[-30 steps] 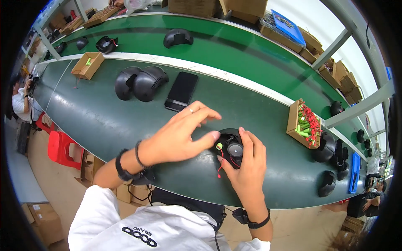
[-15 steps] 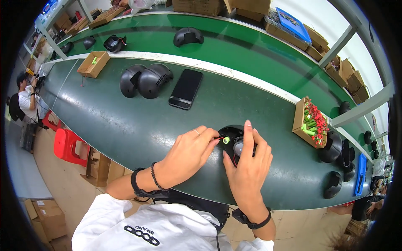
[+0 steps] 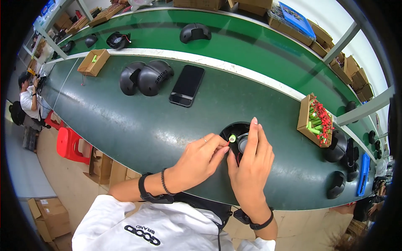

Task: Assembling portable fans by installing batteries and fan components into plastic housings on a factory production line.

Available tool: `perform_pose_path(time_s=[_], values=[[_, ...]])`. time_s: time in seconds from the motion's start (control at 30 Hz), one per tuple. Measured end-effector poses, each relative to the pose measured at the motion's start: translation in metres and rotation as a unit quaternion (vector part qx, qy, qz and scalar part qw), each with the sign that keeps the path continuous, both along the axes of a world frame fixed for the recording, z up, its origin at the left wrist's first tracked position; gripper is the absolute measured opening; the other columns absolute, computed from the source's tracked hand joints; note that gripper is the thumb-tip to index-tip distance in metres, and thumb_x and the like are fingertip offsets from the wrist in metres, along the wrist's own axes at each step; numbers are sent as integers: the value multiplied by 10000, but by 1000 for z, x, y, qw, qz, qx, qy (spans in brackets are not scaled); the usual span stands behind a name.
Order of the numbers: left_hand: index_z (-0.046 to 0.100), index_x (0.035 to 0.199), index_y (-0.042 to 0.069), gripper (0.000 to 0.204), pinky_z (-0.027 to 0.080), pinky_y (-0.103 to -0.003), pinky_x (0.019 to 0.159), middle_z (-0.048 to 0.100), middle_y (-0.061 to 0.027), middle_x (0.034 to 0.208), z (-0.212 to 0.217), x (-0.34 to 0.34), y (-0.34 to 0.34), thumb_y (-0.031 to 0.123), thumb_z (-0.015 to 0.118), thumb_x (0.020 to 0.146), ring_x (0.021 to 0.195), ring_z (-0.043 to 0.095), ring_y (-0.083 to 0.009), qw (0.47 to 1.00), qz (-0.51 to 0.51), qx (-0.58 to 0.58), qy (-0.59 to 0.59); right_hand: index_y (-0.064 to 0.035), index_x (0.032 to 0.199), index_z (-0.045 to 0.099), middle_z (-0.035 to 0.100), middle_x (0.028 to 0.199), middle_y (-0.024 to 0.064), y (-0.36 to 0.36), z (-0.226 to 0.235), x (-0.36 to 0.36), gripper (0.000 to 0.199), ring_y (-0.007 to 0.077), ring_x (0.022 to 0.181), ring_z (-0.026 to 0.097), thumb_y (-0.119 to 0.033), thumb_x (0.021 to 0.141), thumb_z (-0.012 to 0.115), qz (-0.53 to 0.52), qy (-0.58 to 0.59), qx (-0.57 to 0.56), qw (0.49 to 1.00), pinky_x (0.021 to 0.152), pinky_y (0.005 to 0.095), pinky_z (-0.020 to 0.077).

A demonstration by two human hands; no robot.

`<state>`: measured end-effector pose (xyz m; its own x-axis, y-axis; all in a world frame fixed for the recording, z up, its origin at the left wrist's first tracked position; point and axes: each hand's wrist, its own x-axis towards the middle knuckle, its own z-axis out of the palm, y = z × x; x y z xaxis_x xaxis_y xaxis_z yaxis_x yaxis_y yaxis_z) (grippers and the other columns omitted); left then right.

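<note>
Near tabletop (image 3: 125,125) front edge: left hand (image 3: 197,161) pinches small green-yellow part (image 3: 232,137) at black round housing (image 3: 235,133); right hand (image 3: 250,165) clasps housing, fingers extended.

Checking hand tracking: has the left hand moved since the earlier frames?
Yes. The left hand has pulled back off the black round housing toward the belt's near edge; now only its fingertips pinch a small green part at the housing's left rim.

Factory assembly line

A long green conveyor belt (image 3: 125,121) carries black plastic shells (image 3: 146,77), with parts cartons (image 3: 315,119) and stacked cardboard boxes (image 3: 354,77) alongside.
</note>
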<state>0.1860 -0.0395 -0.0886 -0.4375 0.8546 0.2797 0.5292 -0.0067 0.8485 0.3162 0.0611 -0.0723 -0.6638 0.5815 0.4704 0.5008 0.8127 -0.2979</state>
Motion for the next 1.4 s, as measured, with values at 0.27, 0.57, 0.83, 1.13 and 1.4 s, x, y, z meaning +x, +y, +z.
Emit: perform_pose_path(time_s=[0.27,0.57,0.83,1.13,1.4], values=[[710,1096,-4,179,569,-390,648,694,-125,915,-6,10,10,3,774,930,744,717,-287,982,61,57,171,26,1620,436,536,1511,324,15,-3,1,869,413,1265,581,-165,862,814,27,-2,-40,999,1076,500,432],[715,1134,-6,319,585,-324,710,609,-54,941,-21,-5,8,62,722,822,862,640,-209,934,25,9,356,12,1593,495,624,1447,277,30,-3,-4,876,380,1221,620,-236,824,833,49,21,-58,997,1051,464,447],[768,1222,52,410,581,-326,717,666,-26,1001,-26,-12,4,32,734,814,893,639,-220,940,6,31,341,41,1521,573,681,1409,239,39,-6,-2,839,355,1199,672,-255,791,862,38,62,-100,992,1039,441,473],[415,1602,36,791,509,-451,1097,536,-169,1485,-8,-38,23,137,819,929,1304,577,-311,990,-101,82,-55,68,1461,600,739,1248,252,64,-7,3,816,417,1090,725,-231,765,903,50,151,-185,970,963,503,554],[336,1663,8,820,343,-378,1244,507,-144,1550,1,-57,76,265,715,983,1456,475,-236,928,-285,-54,-232,4,1658,188,623,1423,357,53,-15,4,1129,526,1305,608,-251,784,856,42,180,-338,923,1165,544,434]])
